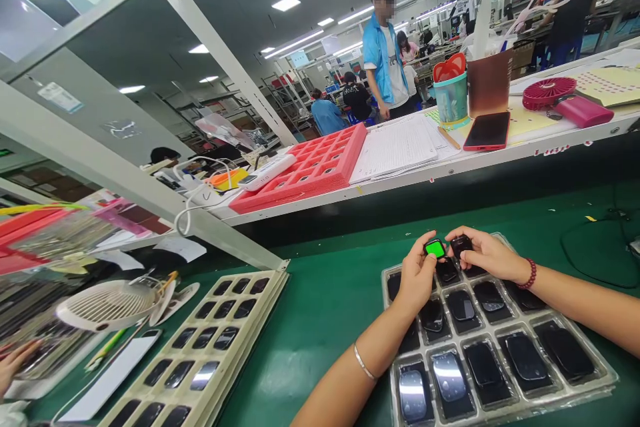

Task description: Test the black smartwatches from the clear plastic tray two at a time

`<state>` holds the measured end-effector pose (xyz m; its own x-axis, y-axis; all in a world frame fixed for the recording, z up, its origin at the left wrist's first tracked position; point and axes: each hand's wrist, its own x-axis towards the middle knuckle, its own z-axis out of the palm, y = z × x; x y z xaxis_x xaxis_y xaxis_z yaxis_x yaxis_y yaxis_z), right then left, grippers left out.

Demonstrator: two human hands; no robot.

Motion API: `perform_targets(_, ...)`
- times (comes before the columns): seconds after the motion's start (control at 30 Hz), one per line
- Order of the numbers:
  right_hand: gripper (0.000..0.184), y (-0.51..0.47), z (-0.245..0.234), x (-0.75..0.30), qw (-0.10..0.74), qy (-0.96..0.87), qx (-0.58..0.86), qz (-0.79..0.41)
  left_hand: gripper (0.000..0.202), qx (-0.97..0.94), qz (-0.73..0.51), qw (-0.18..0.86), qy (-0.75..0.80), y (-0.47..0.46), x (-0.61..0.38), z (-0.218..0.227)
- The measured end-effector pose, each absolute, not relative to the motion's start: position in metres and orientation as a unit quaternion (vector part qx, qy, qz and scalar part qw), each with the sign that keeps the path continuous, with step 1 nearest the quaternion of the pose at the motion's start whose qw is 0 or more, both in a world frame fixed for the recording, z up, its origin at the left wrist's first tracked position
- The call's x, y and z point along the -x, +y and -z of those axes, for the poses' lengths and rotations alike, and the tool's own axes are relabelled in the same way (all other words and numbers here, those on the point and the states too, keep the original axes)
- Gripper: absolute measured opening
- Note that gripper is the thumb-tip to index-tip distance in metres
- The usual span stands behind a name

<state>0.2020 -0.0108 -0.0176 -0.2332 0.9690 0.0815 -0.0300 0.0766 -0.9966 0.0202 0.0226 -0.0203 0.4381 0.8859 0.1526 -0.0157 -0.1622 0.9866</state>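
Observation:
My left hand (417,273) pinches a small square smartwatch-like device (435,249) with a lit green screen. My right hand (487,253) grips a similar dark device (461,245), and the two devices nearly touch. Both hands are just above the far edge of a clear plastic blister tray (505,407), which holds several dark devices in separate pockets. My left forearm hides some of the tray's left pockets. A thin metal bangle (365,361) circles my left wrist, and a red beaded bracelet (527,273) circles my right.
The tray rests on a green work mat (325,307). To the left are a beige tray of dark devices (200,353), a white fan (107,303) and a co-worker's hand (15,363). A raised shelf (425,170) ahead holds a red tray (300,170), notebook (395,147) and phone (487,130).

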Motion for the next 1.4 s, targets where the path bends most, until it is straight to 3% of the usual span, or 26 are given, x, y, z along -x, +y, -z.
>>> perform_targets(0.27,0.035,-0.011,0.019,-0.202,0.461,-0.572,0.416,-0.536,0.046,-0.615,-0.421,0.583,0.324,0.023,-0.023,0.025)
perform_targets(0.43,0.04,-0.011,0.02,-0.202,0.462,-0.568,0.41,-0.543,0.035,-0.624,-0.423,0.567,0.332,0.024,-0.022,0.028)
perform_targets(0.53,0.042,-0.01,0.023,-0.202,0.472,-0.572,0.407,-0.533,0.039,-0.632,-0.426,0.551,0.339,0.025,-0.021,0.03)
perform_targets(0.77,0.036,-0.007,0.026,-0.203,0.464,-0.59,0.407,-0.52,0.032,-0.634,-0.425,0.553,0.335,0.025,-0.021,0.027)
perform_targets(1.1,0.051,-0.009,0.029,-0.202,0.467,-0.588,0.397,-0.528,0.051,-0.61,-0.427,0.571,0.346,0.026,-0.021,0.03)
perform_targets(1.23,0.066,-0.006,0.03,-0.203,0.513,-0.541,0.373,-0.552,0.067,-0.555,-0.443,0.629,0.317,0.028,-0.023,0.027)
perform_targets(1.4,0.062,-0.003,0.027,-0.209,0.528,-0.453,0.364,-0.619,0.067,-0.483,-0.421,0.711,0.289,0.031,-0.024,0.022)
